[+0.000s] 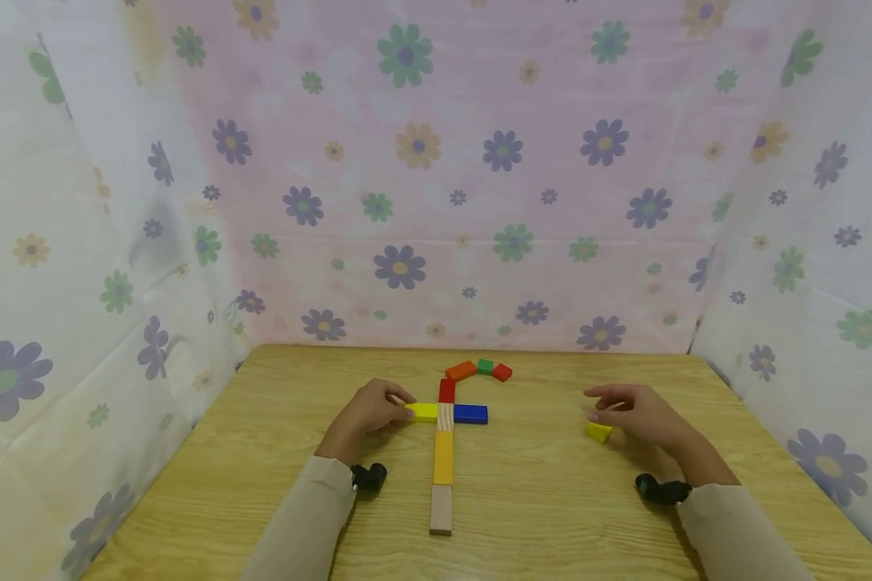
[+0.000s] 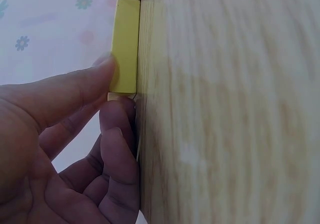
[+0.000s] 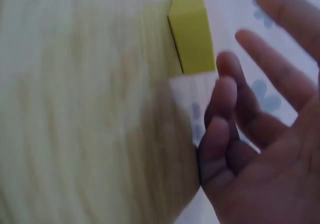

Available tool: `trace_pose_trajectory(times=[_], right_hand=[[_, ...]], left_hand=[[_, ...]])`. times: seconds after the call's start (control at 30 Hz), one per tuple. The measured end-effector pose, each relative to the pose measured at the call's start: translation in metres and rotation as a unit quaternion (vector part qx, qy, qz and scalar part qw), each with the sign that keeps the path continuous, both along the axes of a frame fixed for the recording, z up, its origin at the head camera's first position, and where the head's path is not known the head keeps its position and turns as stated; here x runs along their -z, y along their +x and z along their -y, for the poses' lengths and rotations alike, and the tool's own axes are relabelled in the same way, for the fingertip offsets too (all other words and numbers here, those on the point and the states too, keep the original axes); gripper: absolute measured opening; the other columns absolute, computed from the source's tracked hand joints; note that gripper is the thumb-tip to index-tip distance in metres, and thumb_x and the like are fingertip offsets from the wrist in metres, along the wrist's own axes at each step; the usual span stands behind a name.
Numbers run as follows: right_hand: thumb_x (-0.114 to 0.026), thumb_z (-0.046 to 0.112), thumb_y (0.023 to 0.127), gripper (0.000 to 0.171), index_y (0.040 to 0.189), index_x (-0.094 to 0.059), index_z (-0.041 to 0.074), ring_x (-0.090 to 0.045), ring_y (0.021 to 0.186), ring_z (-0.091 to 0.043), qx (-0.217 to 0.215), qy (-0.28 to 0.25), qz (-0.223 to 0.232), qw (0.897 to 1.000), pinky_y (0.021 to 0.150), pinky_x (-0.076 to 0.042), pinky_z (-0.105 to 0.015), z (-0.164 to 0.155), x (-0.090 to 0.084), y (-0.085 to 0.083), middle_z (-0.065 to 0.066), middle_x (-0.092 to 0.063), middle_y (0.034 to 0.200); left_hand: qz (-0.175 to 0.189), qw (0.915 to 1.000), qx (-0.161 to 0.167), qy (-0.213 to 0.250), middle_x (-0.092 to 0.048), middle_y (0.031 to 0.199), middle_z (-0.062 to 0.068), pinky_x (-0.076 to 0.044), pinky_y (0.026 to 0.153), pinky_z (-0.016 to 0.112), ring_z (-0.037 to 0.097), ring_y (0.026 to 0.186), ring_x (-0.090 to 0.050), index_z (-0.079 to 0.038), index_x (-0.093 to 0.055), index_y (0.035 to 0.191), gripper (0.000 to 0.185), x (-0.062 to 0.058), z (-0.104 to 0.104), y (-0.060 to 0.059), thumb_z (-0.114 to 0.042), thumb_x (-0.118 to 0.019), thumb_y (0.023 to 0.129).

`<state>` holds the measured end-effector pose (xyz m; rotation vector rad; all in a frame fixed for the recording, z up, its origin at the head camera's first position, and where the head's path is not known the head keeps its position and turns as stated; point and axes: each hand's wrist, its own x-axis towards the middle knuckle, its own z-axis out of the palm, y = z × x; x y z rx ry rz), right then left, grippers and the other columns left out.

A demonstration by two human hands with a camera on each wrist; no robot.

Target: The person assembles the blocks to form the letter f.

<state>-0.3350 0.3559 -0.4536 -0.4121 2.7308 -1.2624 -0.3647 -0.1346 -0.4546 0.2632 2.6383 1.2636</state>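
Observation:
My left hand (image 1: pixel 375 406) pinches the outer end of a yellow block (image 1: pixel 425 412), which lies flat against a small striped wooden block (image 1: pixel 446 417). In the left wrist view, fingers touch the side and end of that yellow block (image 2: pixel 125 46). A blue block (image 1: pixel 471 414) extends from the other side of the wooden one. Above it stands a red block (image 1: pixel 446 390); below come an amber block (image 1: pixel 443 457) and a plain wooden block (image 1: pixel 441 508). Fingers loosely spread, my right hand (image 1: pixel 643 415) hovers by a smaller yellow block (image 3: pixel 192 36) with slanted sides, apart from it.
From the red block's top, an orange block (image 1: pixel 461 370), a green block (image 1: pixel 485 367) and a tilted red block (image 1: pixel 502 372) curve rightward. Flowered cloth (image 1: pixel 465 218) encloses the wooden table (image 1: pixel 538 516) at the back and both sides.

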Motion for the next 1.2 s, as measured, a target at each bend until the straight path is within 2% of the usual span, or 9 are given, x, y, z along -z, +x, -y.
trace_pose_trajectory(times=[0.2,0.37,0.6,0.77,0.97,1.2], right_hand=[[-0.077,0.027,0.095,0.062,0.149,-0.055,0.007,-0.062,0.104,-0.02,-0.055,-0.025,0.042,0.997,0.081,-0.055,-0.03,-0.015,0.004,0.001,-0.018,-0.062,0.127],[-0.08,0.02,0.092,0.062,0.147,-0.056,0.002,-0.06,0.096,-0.018,-0.089,-0.027,0.048,0.995,0.078,-0.054,-0.029,-0.019,0.005,0.0,-0.019,-0.064,0.124],[-0.079,0.019,0.092,0.058,0.144,-0.059,0.001,-0.061,0.1,-0.017,-0.094,-0.026,0.064,0.993,0.083,-0.054,-0.027,-0.022,0.003,0.001,-0.019,-0.063,0.134],[-0.078,0.021,0.094,0.053,0.141,-0.063,0.004,-0.062,0.101,-0.015,-0.088,-0.007,0.07,0.994,0.082,-0.055,-0.028,-0.026,0.002,0.003,-0.017,-0.064,0.131],[-0.078,0.021,0.093,0.051,0.139,-0.064,0.002,-0.062,0.1,-0.016,-0.082,-0.023,0.079,0.993,0.081,-0.056,-0.029,-0.022,0.002,0.004,-0.014,-0.066,0.126],[-0.079,0.019,0.092,0.048,0.135,-0.066,0.0,-0.061,0.095,-0.015,-0.079,-0.026,0.074,0.994,0.078,-0.055,-0.028,-0.019,0.001,0.004,-0.017,-0.066,0.123]], left_hand=[[0.001,1.0,-0.003,0.0,-0.073,0.099,0.005,-0.056,0.071,0.031,0.019,0.08,-0.066,-0.015,-0.08,0.111,0.02,-0.002,0.0,-0.001,-0.018,-0.079,0.092],[0.001,1.0,-0.002,0.0,-0.073,0.099,0.006,-0.056,0.071,0.031,0.018,0.08,-0.067,-0.014,-0.08,0.112,0.02,-0.004,0.0,0.0,-0.018,-0.079,0.092],[-0.005,1.0,-0.001,0.002,-0.073,0.099,0.006,-0.056,0.071,0.032,0.018,0.08,-0.067,-0.014,-0.08,0.112,0.02,-0.004,-0.002,-0.001,-0.018,-0.079,0.092],[-0.003,1.0,0.009,0.003,-0.074,0.1,0.005,-0.057,0.072,0.031,0.016,0.08,-0.068,-0.015,-0.079,0.113,0.02,-0.001,-0.003,0.0,-0.019,-0.078,0.093],[-0.004,0.9999,-0.001,0.01,-0.075,0.099,0.005,-0.059,0.071,0.033,0.017,0.078,-0.069,-0.014,-0.079,0.114,0.021,-0.002,0.0,0.003,-0.017,-0.078,0.093],[0.003,0.9999,0.001,0.016,-0.074,0.099,0.006,-0.058,0.07,0.032,0.018,0.079,-0.068,-0.014,-0.079,0.114,0.022,-0.005,0.001,0.003,-0.017,-0.079,0.092]])
